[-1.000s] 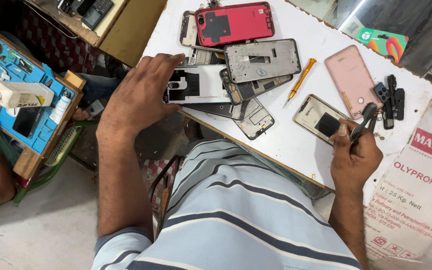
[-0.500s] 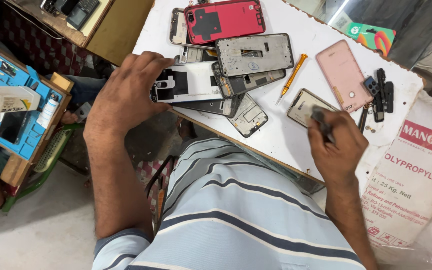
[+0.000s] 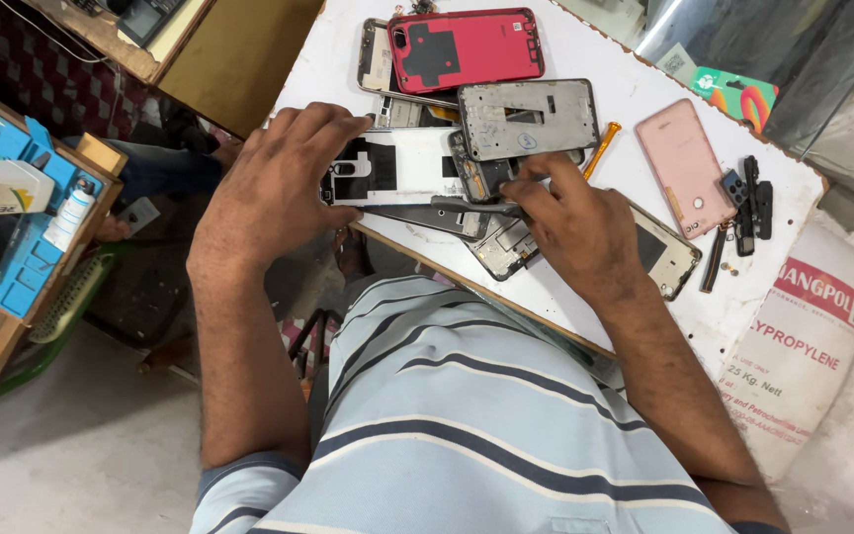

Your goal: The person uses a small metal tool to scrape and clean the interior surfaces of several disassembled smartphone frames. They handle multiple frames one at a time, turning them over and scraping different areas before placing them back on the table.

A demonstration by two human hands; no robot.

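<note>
Right hand (image 3: 575, 222) now moved left onto pile, pinching dark tool (image 3: 476, 206) lying crosswise, left hand (image 3: 284, 188) gripping white phone frame (image 3: 397, 168)

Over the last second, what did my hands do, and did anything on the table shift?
The right hand left the gold phone frame at the right and swung left with its dark slim tool, whose tip now sits at the white phone frame. The left hand kept its grip on that white frame. The red back cover, pink back cover and orange pry tool stayed put.
</note>
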